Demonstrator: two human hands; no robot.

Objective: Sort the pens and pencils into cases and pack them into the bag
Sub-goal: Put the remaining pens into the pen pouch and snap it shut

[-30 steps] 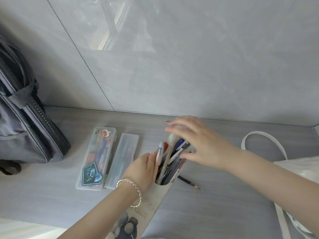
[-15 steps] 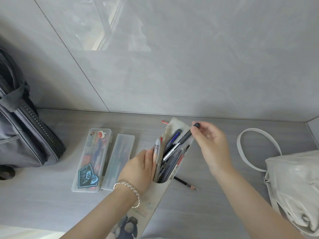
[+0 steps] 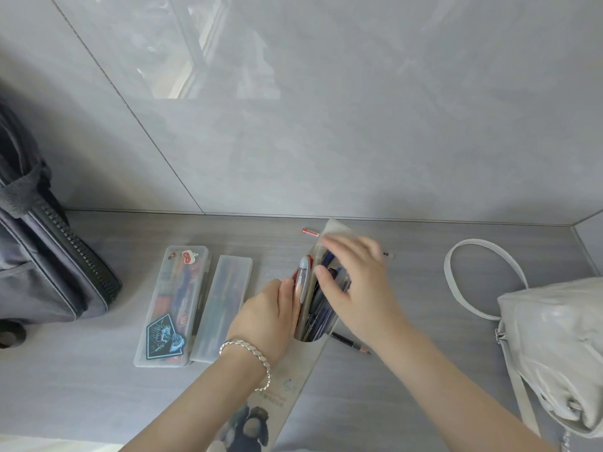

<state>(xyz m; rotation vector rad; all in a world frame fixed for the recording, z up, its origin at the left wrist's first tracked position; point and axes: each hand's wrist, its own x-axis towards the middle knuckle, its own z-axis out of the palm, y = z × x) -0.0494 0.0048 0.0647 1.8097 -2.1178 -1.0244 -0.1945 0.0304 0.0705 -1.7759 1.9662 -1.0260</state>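
Note:
A beige fabric pencil pouch (image 3: 303,370) lies on the table, its mouth open and stuffed with several pens (image 3: 313,318). My left hand (image 3: 267,314), with a silver bracelet on the wrist, grips the pouch's left edge beside a grey-capped pen (image 3: 302,275). My right hand (image 3: 355,288) lies palm down over the pens at the pouch mouth; it is blurred and its grip is hidden. A dark pencil (image 3: 350,344) lies loose just right of the pouch. A red pen (image 3: 310,231) lies behind it near the wall. Left of the pouch sit a clear stickered case (image 3: 173,305) and a frosted case (image 3: 223,308), both closed.
A dark backpack (image 3: 49,256) with an open zip stands at the far left against the wall. A pale grey handbag (image 3: 554,353) with a looped strap (image 3: 456,275) lies at the right. A small pen tip (image 3: 388,255) shows beyond my right hand.
My right hand, which pinched the top of a black pen half a second ago, has come down over the pens in the pouch. My left hand stays on the pouch.

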